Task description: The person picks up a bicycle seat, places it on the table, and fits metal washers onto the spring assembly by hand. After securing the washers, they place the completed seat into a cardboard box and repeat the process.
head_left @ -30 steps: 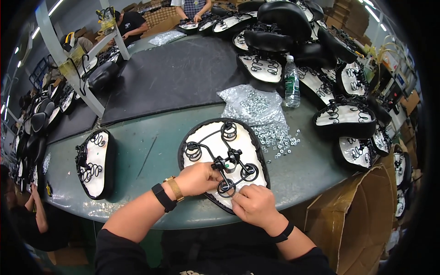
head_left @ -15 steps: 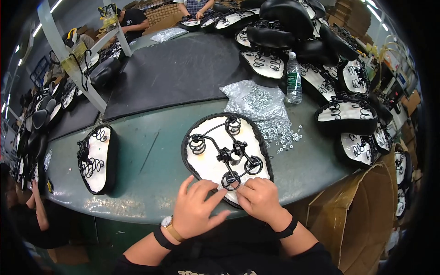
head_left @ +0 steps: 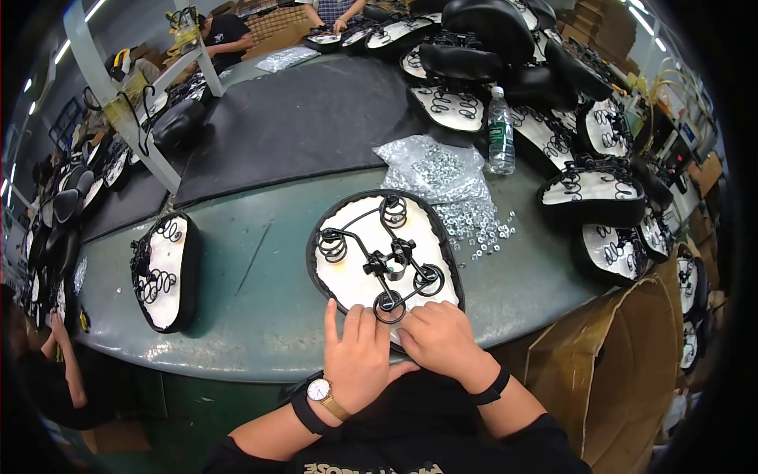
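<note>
An upside-down bicycle saddle (head_left: 351, 280) lies in front of me, its white underside up, with black coil springs and a central clamp (head_left: 395, 266). My left hand (head_left: 359, 344) rests over the saddle's near left edge, fingers stretched out and close to the near coil spring (head_left: 388, 306). On the other side of that spring, my right hand (head_left: 440, 338) has its fingers curled in against the near end of the saddle. Whatever lies under those right fingertips is hidden. My left thumb points toward the right hand.
A bag of small metal nuts (head_left: 434, 170) spills onto the green table (head_left: 237, 347) beyond the saddle. Another saddle (head_left: 166, 272) lies to the left. A water bottle (head_left: 500, 134) stands near piled saddles (head_left: 592, 197) at right; a cardboard box (head_left: 568, 355) is below. Other people work farther off.
My left hand has shifted right and forward, its fingers now straighter and nearer the spring. My right hand stays at the saddle's near end. The whole view has shifted slightly.
</note>
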{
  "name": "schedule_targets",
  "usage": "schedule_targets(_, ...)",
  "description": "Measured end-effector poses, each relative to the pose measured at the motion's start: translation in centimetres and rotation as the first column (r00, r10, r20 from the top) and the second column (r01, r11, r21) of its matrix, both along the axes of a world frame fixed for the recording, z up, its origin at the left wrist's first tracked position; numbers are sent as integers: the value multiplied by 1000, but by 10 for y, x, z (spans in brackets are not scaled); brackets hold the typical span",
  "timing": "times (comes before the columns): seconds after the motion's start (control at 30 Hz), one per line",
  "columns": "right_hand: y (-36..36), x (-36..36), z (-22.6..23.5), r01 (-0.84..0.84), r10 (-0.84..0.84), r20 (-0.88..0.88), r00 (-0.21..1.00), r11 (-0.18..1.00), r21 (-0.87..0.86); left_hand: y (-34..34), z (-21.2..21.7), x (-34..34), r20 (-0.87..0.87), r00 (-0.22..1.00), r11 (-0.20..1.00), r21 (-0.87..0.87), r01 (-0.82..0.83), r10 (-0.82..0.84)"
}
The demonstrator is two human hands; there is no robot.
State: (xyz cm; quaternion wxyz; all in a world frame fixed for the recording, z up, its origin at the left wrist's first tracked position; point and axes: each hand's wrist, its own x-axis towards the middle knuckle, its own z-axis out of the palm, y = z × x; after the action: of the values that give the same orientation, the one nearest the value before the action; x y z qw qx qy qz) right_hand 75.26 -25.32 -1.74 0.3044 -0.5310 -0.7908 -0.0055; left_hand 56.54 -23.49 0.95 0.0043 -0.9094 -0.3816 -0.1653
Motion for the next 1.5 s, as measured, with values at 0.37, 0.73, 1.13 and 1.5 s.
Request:
schedule_targets(0.37, -1, -1, -6, 32, -23, -105, 994, 996, 83, 5, -13, -2, 98, 995, 999, -22, -24, 26)
schedule_targets(0.73, 2, -1, -5, 35, -34, -27, 999, 999, 20, 1, -9, 0, 35, 997, 994, 77, -73, 71)
schedule_targets(1.13, -6, -8, -2, 89, -86, -132, 988, 996, 15, 1, -8, 0, 26, 996, 993, 84, -82, 80)
schedule_targets(1.5, -2, -7, -12, 103, -107, -147, 983, 994, -32, -6, 5, 8, -4, 995, 989, 114, -99, 100)
